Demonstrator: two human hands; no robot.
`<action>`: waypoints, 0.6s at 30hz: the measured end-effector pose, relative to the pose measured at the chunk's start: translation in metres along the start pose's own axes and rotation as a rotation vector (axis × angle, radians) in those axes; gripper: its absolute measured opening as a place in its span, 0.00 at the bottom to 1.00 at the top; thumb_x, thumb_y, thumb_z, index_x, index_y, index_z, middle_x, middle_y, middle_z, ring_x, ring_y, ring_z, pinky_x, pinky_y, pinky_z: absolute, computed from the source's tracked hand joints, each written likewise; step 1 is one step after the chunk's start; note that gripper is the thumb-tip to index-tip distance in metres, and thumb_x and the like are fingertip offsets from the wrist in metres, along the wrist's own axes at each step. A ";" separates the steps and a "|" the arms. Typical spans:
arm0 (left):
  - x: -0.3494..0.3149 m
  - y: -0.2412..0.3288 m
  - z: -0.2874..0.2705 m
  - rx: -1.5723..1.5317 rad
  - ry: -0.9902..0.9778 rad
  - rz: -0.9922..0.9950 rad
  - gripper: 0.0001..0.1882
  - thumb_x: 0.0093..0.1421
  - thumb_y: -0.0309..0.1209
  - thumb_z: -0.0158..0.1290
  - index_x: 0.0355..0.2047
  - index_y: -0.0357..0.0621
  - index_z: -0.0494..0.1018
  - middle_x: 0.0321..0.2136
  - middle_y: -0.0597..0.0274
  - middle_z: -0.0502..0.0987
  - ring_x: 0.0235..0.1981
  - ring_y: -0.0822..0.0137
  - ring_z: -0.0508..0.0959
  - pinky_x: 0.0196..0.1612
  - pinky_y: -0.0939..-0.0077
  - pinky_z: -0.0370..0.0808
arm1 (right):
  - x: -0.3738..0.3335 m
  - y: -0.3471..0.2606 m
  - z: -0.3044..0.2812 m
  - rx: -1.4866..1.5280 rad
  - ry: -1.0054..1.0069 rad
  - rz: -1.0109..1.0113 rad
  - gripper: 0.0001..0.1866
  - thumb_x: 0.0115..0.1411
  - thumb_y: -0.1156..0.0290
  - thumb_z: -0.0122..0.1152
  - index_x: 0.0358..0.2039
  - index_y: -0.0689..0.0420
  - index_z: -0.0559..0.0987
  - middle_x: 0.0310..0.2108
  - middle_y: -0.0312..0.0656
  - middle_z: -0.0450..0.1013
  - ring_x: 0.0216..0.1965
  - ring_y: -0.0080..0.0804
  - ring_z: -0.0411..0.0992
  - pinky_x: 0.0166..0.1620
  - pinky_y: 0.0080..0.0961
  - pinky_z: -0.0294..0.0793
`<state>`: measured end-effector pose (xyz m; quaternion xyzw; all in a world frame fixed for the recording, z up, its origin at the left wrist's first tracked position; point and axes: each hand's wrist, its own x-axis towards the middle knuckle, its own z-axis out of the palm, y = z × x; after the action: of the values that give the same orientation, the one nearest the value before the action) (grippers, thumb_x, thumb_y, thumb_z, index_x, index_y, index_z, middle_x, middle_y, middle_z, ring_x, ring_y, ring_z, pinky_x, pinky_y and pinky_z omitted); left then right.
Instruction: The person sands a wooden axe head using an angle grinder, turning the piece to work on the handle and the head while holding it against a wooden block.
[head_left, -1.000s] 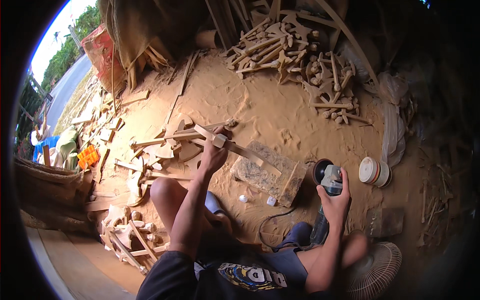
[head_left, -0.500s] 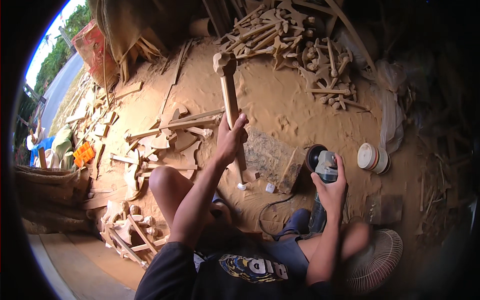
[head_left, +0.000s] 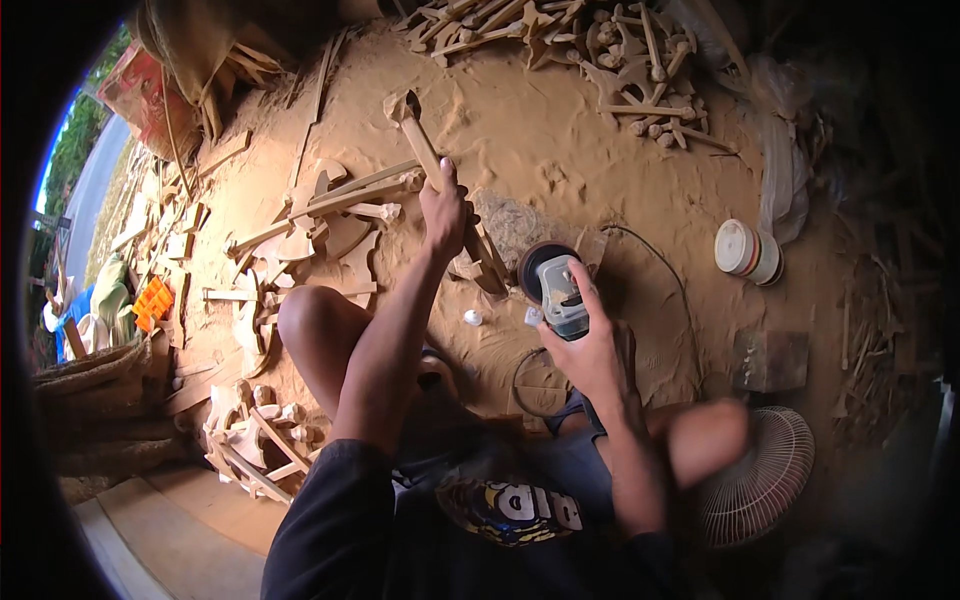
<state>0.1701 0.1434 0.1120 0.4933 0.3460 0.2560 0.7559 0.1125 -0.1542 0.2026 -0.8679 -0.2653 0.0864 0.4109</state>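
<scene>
Two hands, two jobs: your left hand (head_left: 443, 212) is gripping the long pale wooden mallet-shaped piece (head_left: 428, 160) by its handle, head pointing away over the sawdust floor (head_left: 560, 130), while your right hand (head_left: 590, 345) is clenching around the grey disc sander (head_left: 558, 290). You're holding that wood one-handed, so the disc could be kicking it sideways toward your bare knee (head_left: 310, 320).

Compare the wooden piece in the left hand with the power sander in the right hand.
The wooden piece is long, slim and pale tan; the power sander is short, blocky, grey with a dark round disc. The wooden piece slants over the sawdust floor away from the person; the sander sits close to the knees. The sander trails a cord; the wooden piece has none. Each is gripped by one hand: left hand, right hand.
</scene>
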 end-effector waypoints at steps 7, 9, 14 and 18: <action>0.003 -0.002 0.011 0.046 0.050 0.035 0.19 0.77 0.53 0.51 0.42 0.50 0.71 0.20 0.75 0.61 0.14 0.77 0.61 0.16 0.74 0.63 | -0.001 0.005 0.016 -0.033 -0.065 -0.011 0.49 0.57 0.64 0.76 0.77 0.38 0.63 0.40 0.62 0.83 0.40 0.66 0.82 0.41 0.55 0.82; 0.007 -0.003 0.012 0.069 0.038 0.023 0.19 0.77 0.52 0.52 0.47 0.50 0.73 0.19 0.75 0.61 0.13 0.77 0.61 0.16 0.74 0.63 | 0.000 0.007 0.019 -0.035 -0.054 -0.020 0.48 0.57 0.64 0.75 0.77 0.38 0.63 0.39 0.63 0.83 0.39 0.66 0.82 0.40 0.57 0.81; 0.004 -0.004 0.016 0.054 0.036 0.012 0.19 0.77 0.52 0.52 0.44 0.49 0.72 0.19 0.74 0.61 0.13 0.76 0.61 0.16 0.73 0.62 | 0.002 0.006 0.019 -0.015 -0.030 -0.049 0.48 0.58 0.65 0.75 0.77 0.38 0.64 0.38 0.63 0.83 0.38 0.67 0.81 0.39 0.57 0.81; -0.002 -0.002 0.022 0.058 0.037 0.009 0.20 0.77 0.53 0.53 0.40 0.49 0.68 0.19 0.74 0.61 0.13 0.76 0.61 0.16 0.73 0.63 | 0.008 -0.001 0.018 -0.031 -0.062 0.022 0.46 0.55 0.67 0.77 0.74 0.48 0.68 0.53 0.60 0.81 0.50 0.63 0.81 0.49 0.51 0.84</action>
<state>0.1858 0.1289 0.1168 0.5116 0.3652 0.2582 0.7336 0.1120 -0.1380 0.1924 -0.8740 -0.2697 0.1138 0.3877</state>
